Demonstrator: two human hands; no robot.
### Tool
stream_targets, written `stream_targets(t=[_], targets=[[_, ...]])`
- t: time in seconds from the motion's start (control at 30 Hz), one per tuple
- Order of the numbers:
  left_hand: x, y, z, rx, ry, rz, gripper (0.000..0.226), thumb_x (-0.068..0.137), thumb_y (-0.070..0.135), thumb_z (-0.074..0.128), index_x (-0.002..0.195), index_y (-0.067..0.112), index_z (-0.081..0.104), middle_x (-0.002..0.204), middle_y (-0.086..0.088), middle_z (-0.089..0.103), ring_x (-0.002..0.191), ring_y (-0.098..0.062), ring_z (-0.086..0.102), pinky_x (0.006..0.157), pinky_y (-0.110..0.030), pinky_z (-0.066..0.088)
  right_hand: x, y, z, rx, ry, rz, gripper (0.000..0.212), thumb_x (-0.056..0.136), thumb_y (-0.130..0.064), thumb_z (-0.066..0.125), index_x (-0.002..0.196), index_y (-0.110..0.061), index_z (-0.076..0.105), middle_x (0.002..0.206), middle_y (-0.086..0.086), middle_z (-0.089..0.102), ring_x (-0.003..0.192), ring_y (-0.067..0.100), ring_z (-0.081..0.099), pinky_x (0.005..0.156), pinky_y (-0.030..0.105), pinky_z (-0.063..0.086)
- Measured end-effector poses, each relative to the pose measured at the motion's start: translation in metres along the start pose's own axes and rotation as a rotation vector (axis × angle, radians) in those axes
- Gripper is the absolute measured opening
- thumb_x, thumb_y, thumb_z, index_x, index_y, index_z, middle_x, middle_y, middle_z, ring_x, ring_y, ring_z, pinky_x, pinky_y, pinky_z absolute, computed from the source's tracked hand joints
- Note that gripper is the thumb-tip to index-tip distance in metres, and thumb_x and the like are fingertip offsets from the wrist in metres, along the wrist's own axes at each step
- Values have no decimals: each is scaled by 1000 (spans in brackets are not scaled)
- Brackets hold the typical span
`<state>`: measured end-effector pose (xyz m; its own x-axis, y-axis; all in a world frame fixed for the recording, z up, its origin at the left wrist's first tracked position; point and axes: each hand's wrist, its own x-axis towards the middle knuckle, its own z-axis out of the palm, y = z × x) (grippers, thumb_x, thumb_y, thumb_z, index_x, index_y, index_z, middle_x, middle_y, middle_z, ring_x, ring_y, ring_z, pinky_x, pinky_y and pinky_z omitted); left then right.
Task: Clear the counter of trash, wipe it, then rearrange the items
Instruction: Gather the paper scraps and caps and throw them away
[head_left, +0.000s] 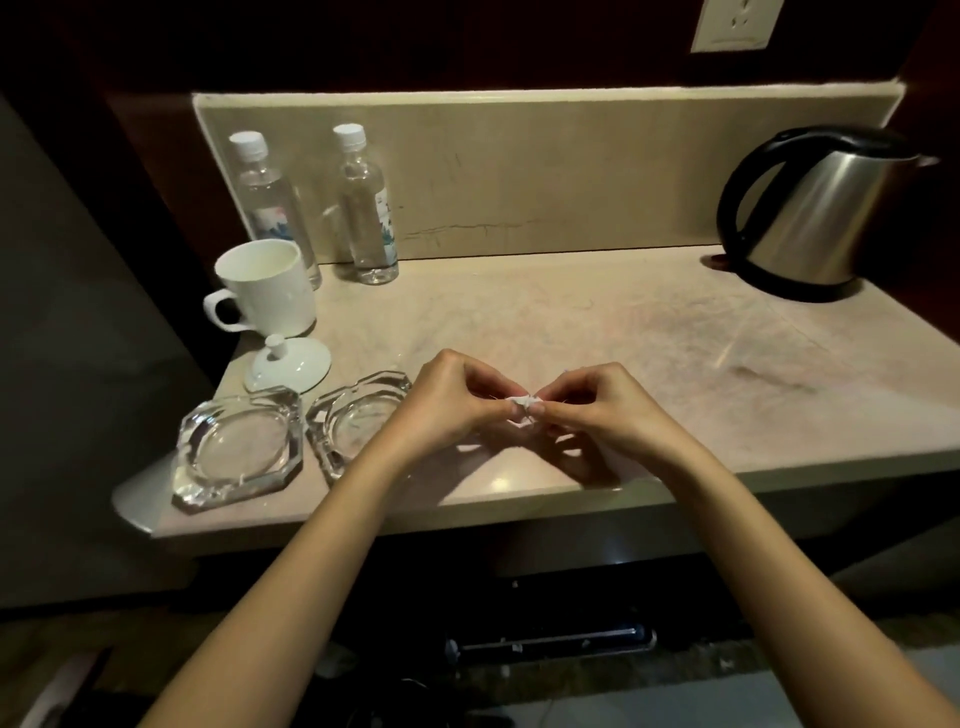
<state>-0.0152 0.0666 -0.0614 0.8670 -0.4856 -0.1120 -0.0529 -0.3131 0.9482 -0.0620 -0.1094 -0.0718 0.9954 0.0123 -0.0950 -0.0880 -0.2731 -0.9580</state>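
Her left hand (457, 400) and right hand (597, 402) met above the counter (571, 322), both pinching a small white paper scrap (524, 404) between fingertips. Two glass ashtrays (239, 447) sat just beside her left wrist.

White mug (267, 291) and lid (288, 364), steel-grey kettle (815, 213) with black handle, beige, perhaps veined, counter (597, 332).
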Motion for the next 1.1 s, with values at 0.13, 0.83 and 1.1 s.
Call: stream_targets(t=[0.13, 0.83, 1.1], targets=[[-35, -10, -9, 98, 14, 67, 13, 76, 7, 76, 88, 12, 78, 78, -3, 76, 76, -10, 71, 68, -19, 53, -22, -1, 19, -27, -52, -26, 18, 81, -18, 74, 84, 0, 73, 81, 29, 68, 64, 20, 63, 57, 30, 52], [-197, -260, -1, -34, 97, -434, 15, 80, 9, 74, 84, 23, 76, 79, -3, 75, 79, -17, 72, 77, -28, 59, -91, 189, 229, 25, -401, 305, 17, 80, -14, 76, 87, 1, 71, 71, 9, 66, 59, 4, 62, 58, 17, 50], [-183, -444, 25, -75, 115, -710, 22, 84, -6, 65, 105, -6, 69, 64, 6, 68, 59, 1, 66, 60, -13, 53, -64, 343, 325, -60, -404, 487, 13, 78, -7, 76, 75, -12, 64, 67, 2, 63, 62, 10, 63, 68, 25, 58]])
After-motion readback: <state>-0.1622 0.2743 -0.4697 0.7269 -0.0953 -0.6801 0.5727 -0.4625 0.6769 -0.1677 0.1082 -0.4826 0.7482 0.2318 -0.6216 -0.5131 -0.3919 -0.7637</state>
